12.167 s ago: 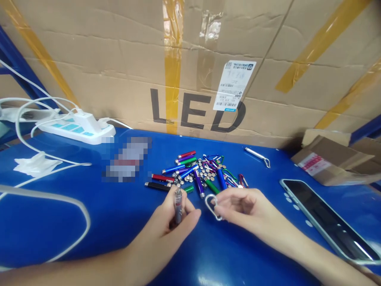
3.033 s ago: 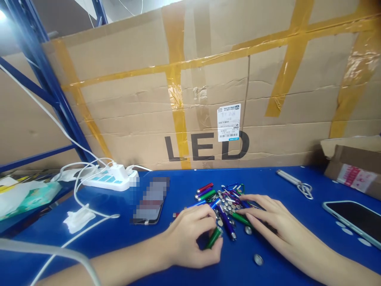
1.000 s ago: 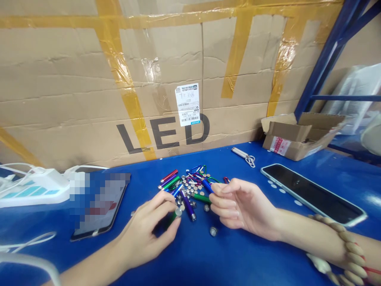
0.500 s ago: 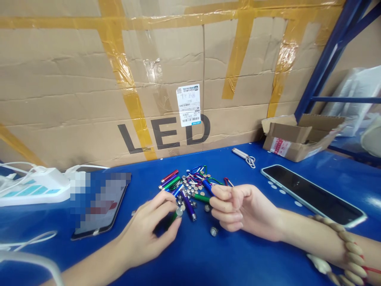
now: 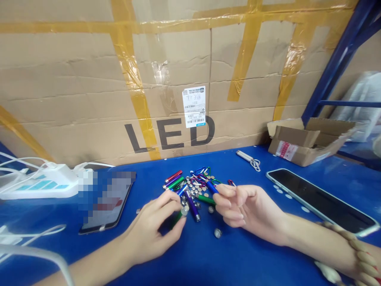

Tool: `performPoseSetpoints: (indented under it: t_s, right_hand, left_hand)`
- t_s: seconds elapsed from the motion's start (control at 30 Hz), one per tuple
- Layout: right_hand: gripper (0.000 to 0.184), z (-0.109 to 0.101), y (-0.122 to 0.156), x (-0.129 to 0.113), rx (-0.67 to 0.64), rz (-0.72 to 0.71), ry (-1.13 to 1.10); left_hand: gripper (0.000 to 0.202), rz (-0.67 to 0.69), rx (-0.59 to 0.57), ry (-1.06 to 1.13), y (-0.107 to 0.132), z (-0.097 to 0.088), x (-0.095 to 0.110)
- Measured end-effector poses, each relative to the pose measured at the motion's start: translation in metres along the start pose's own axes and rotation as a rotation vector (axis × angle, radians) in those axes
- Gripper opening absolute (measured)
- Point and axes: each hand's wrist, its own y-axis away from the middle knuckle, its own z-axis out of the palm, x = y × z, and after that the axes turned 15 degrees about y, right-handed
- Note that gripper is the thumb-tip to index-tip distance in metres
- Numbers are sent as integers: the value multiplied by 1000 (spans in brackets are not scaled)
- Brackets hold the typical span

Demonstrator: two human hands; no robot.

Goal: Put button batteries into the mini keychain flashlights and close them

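My left hand (image 5: 151, 232) pinches a small green flashlight (image 5: 177, 217) just above the blue table (image 5: 208, 262), its silver end pointing right. A little to the right, my right hand (image 5: 248, 208) lies on its side with the fingers curled and the thumb against the forefinger; whether anything is in the pinch is hidden. Between and behind the hands lies a pile of small coloured flashlights, carabiners and button cells (image 5: 195, 186). A purple flashlight (image 5: 193, 206) sticks out of the pile toward me. One loose silver cap (image 5: 218, 233) rests on the table below my right hand.
A big taped cardboard box marked LED (image 5: 166, 79) walls off the back. At left are a white power strip (image 5: 38, 184) with cables and a phone (image 5: 104, 200). At right lie another phone (image 5: 321, 200), a silver flashlight with ring (image 5: 248, 157) and a small open carton (image 5: 306, 141).
My right hand's fingers went from loosely spread to curled with the thumb on the forefinger. My left hand kept its hold on the green flashlight. The view drifted slightly.
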Motion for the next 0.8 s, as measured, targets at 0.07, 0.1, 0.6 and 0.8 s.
performPoseSetpoints:
  t_s: [0.07,0.1,0.6,0.8]
  right_hand:
    - [21,-1,-1,1,31,-22,-2]
    - [20,-1,-1,1,36,-27,-2]
    - [20,2,0,0,37,28,65]
    - [20,3,-1,1,45,20,110]
  left_hand:
    - [7,-1,-1,2,0,0,0]
    - [7,-5,-3,3,1,0,0]
    - [9,-13,-14,16,-1,-1,1]
    - [8,-18,-16,6,-1,-1,0]
